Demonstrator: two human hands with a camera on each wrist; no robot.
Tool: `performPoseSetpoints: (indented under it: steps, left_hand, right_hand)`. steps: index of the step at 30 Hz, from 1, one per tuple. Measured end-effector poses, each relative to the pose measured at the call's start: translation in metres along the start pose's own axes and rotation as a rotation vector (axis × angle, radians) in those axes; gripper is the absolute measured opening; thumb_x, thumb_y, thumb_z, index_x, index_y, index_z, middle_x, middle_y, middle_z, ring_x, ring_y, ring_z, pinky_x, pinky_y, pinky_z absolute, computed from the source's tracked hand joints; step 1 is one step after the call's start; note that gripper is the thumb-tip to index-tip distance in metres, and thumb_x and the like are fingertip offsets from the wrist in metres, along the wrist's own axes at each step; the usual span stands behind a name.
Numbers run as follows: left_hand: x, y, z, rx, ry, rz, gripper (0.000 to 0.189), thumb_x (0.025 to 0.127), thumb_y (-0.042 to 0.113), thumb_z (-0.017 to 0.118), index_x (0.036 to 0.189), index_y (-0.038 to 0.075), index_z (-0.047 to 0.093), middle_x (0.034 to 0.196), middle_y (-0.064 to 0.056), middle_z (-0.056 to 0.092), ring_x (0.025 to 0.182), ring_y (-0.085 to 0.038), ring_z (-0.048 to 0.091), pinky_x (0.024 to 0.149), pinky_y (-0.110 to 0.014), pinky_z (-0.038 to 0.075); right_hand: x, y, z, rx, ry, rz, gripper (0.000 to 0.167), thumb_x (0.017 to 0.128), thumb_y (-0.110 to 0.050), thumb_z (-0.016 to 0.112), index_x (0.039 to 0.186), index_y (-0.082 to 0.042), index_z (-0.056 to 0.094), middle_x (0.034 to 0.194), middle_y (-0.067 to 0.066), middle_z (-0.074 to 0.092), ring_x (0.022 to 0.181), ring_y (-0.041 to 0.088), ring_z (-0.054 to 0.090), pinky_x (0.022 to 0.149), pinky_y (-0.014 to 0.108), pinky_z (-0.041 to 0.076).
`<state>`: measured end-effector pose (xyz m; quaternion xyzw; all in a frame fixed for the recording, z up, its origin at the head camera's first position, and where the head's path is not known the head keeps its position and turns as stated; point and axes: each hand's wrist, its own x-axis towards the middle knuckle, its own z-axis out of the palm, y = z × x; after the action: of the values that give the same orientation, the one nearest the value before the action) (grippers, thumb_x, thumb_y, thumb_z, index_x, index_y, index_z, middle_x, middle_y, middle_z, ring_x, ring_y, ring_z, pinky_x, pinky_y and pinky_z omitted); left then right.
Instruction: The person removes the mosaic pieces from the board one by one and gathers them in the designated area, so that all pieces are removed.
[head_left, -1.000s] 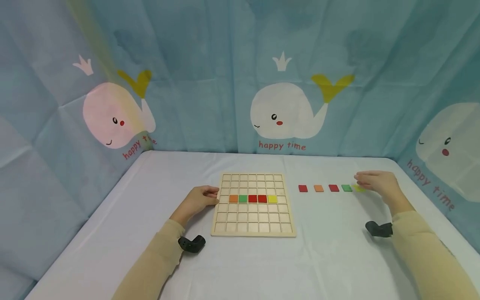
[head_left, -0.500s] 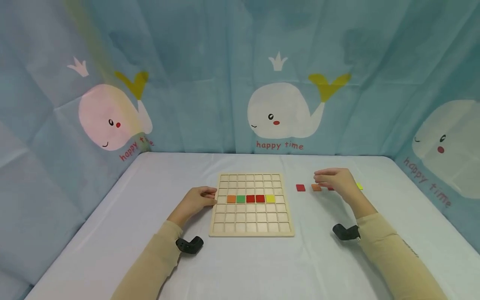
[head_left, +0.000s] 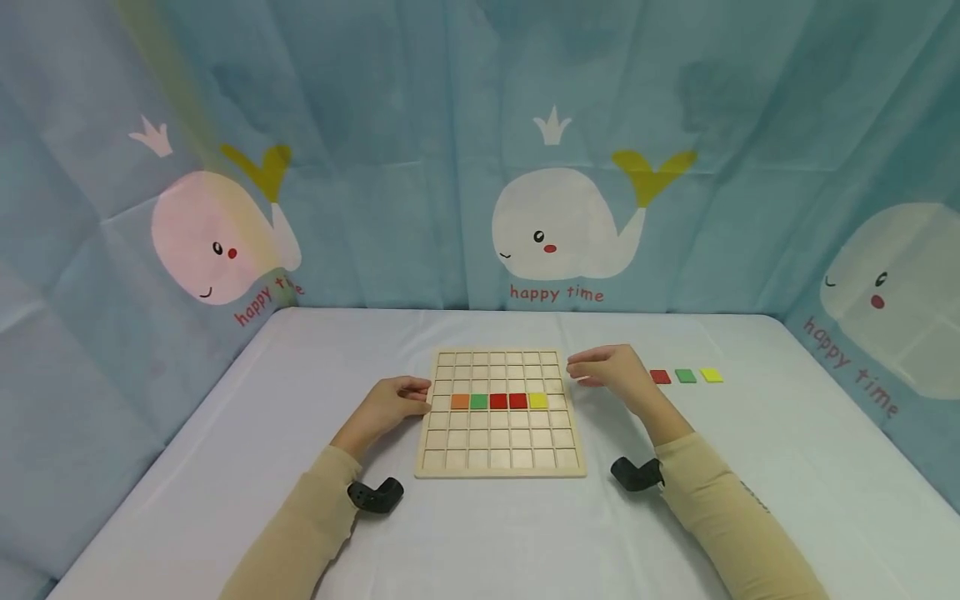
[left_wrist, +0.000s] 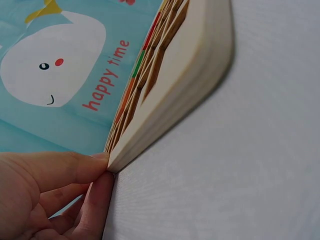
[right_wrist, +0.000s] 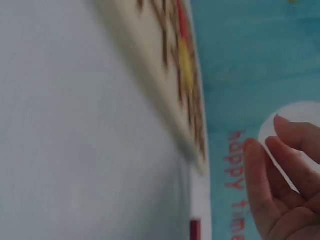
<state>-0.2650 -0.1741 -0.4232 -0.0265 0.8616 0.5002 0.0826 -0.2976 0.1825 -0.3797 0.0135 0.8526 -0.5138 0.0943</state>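
A light wooden grid board (head_left: 499, 458) lies on the white table in the head view. One row of it carries an orange tile (head_left: 460, 402), a green tile (head_left: 478, 402), two red tiles (head_left: 498, 402) and a yellow tile (head_left: 537, 401). My left hand (head_left: 387, 410) holds the board's left edge, thumb over the rim and a finger against the side in the left wrist view. Beside the board's upper right edge hovers my right hand (head_left: 613, 373), its thumb and fingers apart with nothing between them in the right wrist view. It partly covers a red tile (right_wrist: 195, 229).
Right of my right hand, another red tile (head_left: 660, 377), a second green tile (head_left: 686, 376) and a second yellow tile (head_left: 712, 376) lie in a line on the table. Behind the table hangs a blue curtain (head_left: 375, 233) printed with whales. Each wrist wears a black device (head_left: 376, 496).
My right hand has swept left from above the yellow tile at the row's far end, across the loose tiles, to the board's right edge. My left hand has stayed at the board.
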Motion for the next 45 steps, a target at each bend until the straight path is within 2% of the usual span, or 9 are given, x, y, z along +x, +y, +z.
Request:
performPoseSetpoints:
  steps: [3,8,10,14,21,27,31,37,45]
  left_hand:
    - [0.0,-0.002,0.001,0.012,0.006,-0.003,0.045,0.088,0.008,0.073,0.131,0.001,0.063,0.113,-0.014,0.069,0.101,-0.02,0.064,0.084,-0.028,0.052]
    - [0.0,-0.003,0.002,0.028,0.011,-0.006,0.045,0.088,0.009,0.073,0.131,0.002,0.063,0.114,-0.013,0.07,0.102,-0.021,0.064,0.088,-0.031,0.052]
    - [0.0,-0.003,0.002,0.028,0.011,-0.012,0.045,0.088,0.009,0.073,0.131,0.001,0.063,0.113,-0.013,0.07,0.102,-0.02,0.064,0.087,-0.03,0.052]
    - [0.002,-0.003,0.002,0.013,0.01,-0.013,0.044,0.088,0.008,0.073,0.131,0.001,0.063,0.113,-0.014,0.069,0.102,-0.02,0.064,0.083,-0.027,0.052]
    - [0.005,-0.003,0.001,0.011,-0.001,-0.03,0.045,0.088,0.009,0.074,0.132,0.003,0.063,0.113,-0.012,0.069,0.103,-0.02,0.063,0.08,-0.024,0.052]
    - [0.007,-0.004,-0.001,0.002,-0.003,-0.022,0.046,0.089,0.009,0.073,0.132,0.003,0.062,0.116,-0.013,0.068,0.105,-0.021,0.063,0.081,-0.024,0.053]
    - [0.008,-0.004,-0.001,-0.001,-0.01,-0.011,0.046,0.089,0.009,0.073,0.133,0.002,0.062,0.117,-0.014,0.068,0.106,-0.022,0.063,0.082,-0.025,0.053]
    - [0.007,-0.004,0.0,-0.013,-0.015,-0.011,0.046,0.089,0.008,0.073,0.133,0.001,0.061,0.117,-0.015,0.068,0.106,-0.021,0.063,0.082,-0.025,0.054]
    - [0.007,-0.002,-0.001,-0.005,-0.013,-0.023,0.046,0.089,0.009,0.073,0.133,0.003,0.061,0.117,-0.014,0.068,0.107,-0.022,0.063,0.083,-0.026,0.053]
  right_hand:
    - [-0.002,-0.005,0.01,0.014,-0.034,-0.031,0.036,0.091,-0.023,0.072,0.12,-0.003,0.071,0.115,0.01,0.074,0.099,0.019,0.073,0.112,0.048,0.041]
    - [-0.003,-0.007,0.02,0.04,-0.031,-0.017,0.035,0.09,-0.022,0.073,0.119,-0.003,0.072,0.112,0.01,0.075,0.101,0.024,0.074,0.115,0.051,0.035]
    - [-0.003,-0.006,0.023,0.027,-0.041,-0.003,0.036,0.09,-0.022,0.073,0.12,-0.002,0.071,0.114,0.01,0.075,0.1,0.021,0.074,0.112,0.051,0.04]
    - [-0.002,-0.005,0.026,-0.024,-0.057,0.025,0.035,0.089,-0.025,0.074,0.117,-0.006,0.073,0.115,0.009,0.074,0.098,0.017,0.073,0.111,0.052,0.038]
    - [0.002,0.0,0.033,-0.052,-0.1,0.071,0.029,0.085,-0.023,0.079,0.109,-0.007,0.076,0.09,0.004,0.078,0.082,0.011,0.072,0.091,0.036,0.05]
    - [0.004,0.0,0.035,-0.05,-0.106,0.054,0.03,0.085,-0.02,0.078,0.11,-0.003,0.075,0.089,0.006,0.078,0.076,0.01,0.073,0.107,0.046,0.043]
    - [0.004,-0.001,0.036,-0.073,-0.103,0.066,0.03,0.086,-0.02,0.078,0.111,-0.003,0.075,0.093,0.007,0.078,0.078,0.01,0.074,0.112,0.05,0.039]
    - [0.004,-0.001,0.036,-0.099,-0.109,0.066,0.032,0.084,-0.021,0.08,0.111,-0.005,0.076,0.098,0.007,0.078,0.084,0.01,0.073,0.112,0.05,0.038]
    - [0.003,0.0,0.035,-0.068,-0.171,0.031,0.031,0.085,-0.016,0.078,0.112,0.0,0.074,0.097,0.01,0.078,0.082,0.012,0.075,0.103,0.042,0.048]
